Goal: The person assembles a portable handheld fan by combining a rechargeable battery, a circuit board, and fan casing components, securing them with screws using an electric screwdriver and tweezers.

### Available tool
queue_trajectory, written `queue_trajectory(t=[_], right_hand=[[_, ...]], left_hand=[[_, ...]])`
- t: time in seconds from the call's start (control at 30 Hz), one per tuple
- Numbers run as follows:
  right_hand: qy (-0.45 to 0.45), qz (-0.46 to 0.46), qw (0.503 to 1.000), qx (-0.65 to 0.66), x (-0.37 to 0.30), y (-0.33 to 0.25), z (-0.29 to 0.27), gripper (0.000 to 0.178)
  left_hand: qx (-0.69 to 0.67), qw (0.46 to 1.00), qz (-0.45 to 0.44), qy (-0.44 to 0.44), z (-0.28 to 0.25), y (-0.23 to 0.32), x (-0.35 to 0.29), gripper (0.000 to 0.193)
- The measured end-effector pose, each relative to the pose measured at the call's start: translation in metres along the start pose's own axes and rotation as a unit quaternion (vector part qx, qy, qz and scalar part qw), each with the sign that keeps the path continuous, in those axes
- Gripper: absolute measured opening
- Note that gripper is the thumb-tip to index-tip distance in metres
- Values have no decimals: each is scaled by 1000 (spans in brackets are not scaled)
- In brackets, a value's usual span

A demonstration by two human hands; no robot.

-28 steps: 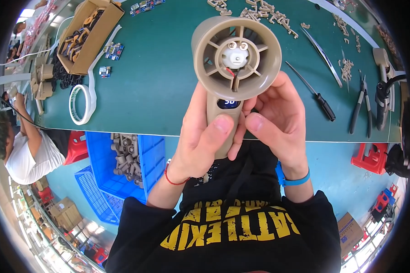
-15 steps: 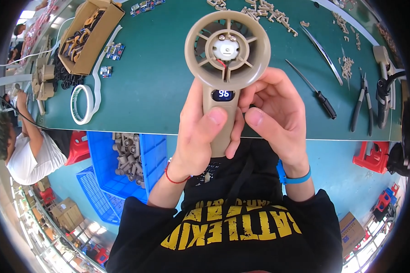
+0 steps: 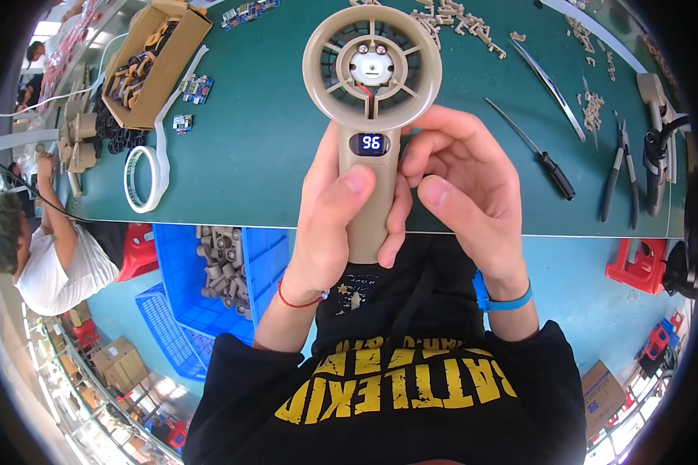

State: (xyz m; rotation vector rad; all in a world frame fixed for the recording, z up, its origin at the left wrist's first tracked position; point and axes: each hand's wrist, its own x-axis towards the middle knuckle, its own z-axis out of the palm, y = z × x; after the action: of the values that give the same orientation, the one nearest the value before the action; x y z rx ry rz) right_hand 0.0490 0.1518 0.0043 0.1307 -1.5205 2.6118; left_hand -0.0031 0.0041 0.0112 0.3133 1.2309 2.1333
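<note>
A beige handheld fan (image 3: 374, 194) is held upright over the table's near edge, its round head away from me. Inside the ring sit a white motor hub with a red wire, and spokes; a small display glows on the neck. My left hand (image 3: 326, 221) is closed round the handle, thumb on its front and fingertips showing at its right side. My right hand (image 3: 473, 186) is beside the neck, fingers loosely curled and thumb held apart. Its index finger reaches the underside of the fan head; whether it presses there is hidden.
On the green table (image 3: 256, 132) lie a tape roll (image 3: 141, 180), small circuit boards (image 3: 197, 89), a screwdriver (image 3: 552, 172), tweezers (image 3: 548, 87), pliers (image 3: 620, 174) and small beige parts (image 3: 473, 31). A parts carton (image 3: 149, 108) stands left. Below is a blue crate (image 3: 267, 267). A co-worker (image 3: 62, 267) sits left.
The fan has shifted slightly left and its face has turned more toward me, so the display reads more plainly. My left thumb has slid a little; the right hand stays nearly in place.
</note>
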Motion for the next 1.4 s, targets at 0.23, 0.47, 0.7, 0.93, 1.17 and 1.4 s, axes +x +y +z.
queue_trajectory(t=[0.23,0.47,0.7,0.93,1.17,1.4], right_hand=[[-6,-23,999,-29,0,3,-3,37],[-6,-28,999,-39,-1,3,-3,37],[-9,-27,999,-37,-1,3,-3,38],[-3,-18,998,-55,0,2,-3,41],[-2,-22,999,-47,-2,3,-4,38],[-1,-30,998,-57,-2,3,-4,38]], left_hand=[[3,1000,3,-3,0,0,0,58],[10,1000,16,-5,1,-2,0,58],[11,1000,15,-6,-1,-2,0,57],[10,1000,11,-24,-3,-1,-1,57],[-12,999,19,-26,-1,-2,-1,56],[-2,999,24,-34,-3,-4,0,58]])
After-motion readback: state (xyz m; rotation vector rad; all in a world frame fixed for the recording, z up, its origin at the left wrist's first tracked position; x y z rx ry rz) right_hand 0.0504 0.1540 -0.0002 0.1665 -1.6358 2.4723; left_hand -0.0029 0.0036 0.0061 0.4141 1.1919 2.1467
